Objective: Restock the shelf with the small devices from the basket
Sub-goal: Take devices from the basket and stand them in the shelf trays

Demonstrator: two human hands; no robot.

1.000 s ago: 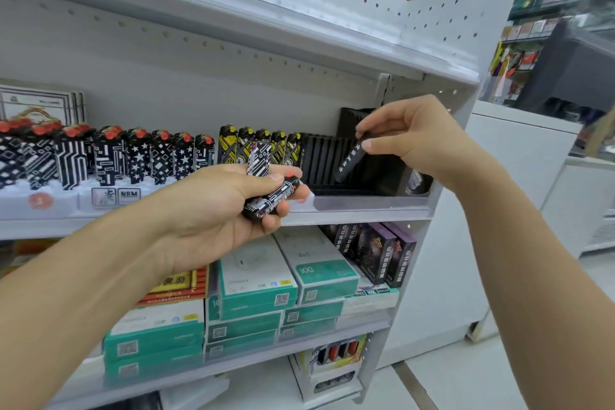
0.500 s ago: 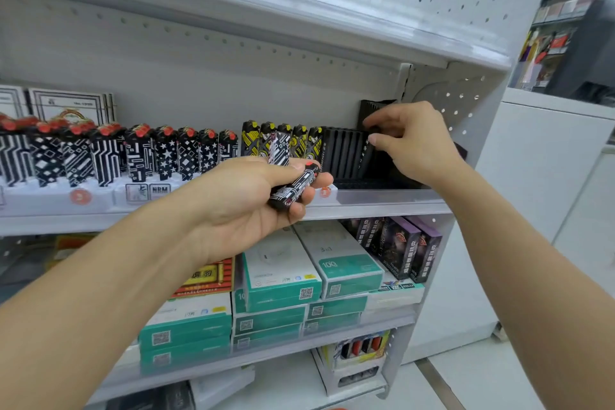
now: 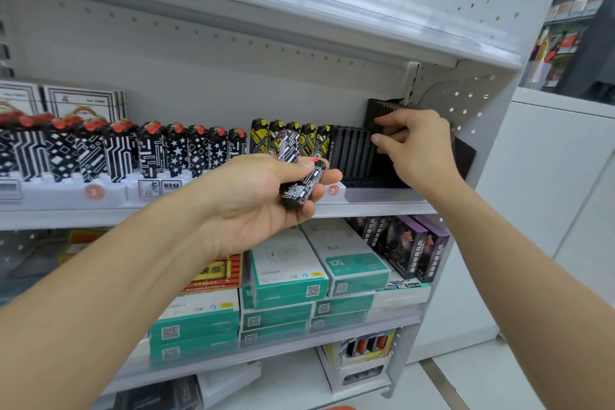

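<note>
Head cam: my left hand [image 3: 253,200] is curled round two black-and-white patterned devices [image 3: 301,188], one lying across my fingers, one sticking up, in front of the middle shelf [image 3: 376,201]. My right hand [image 3: 412,150] is inside the black slotted rack [image 3: 352,151] at the shelf's right end, fingers bent; can't tell if it's holding anything. Stocked devices [image 3: 176,153] stand in a row left of the rack.

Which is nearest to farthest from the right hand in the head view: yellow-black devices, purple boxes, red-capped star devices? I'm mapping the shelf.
From the right hand:
1. Yellow-black devices, same shelf, just left.
2. Purple boxes, shelf below.
3. Red-capped star devices, same shelf, far left.
</note>
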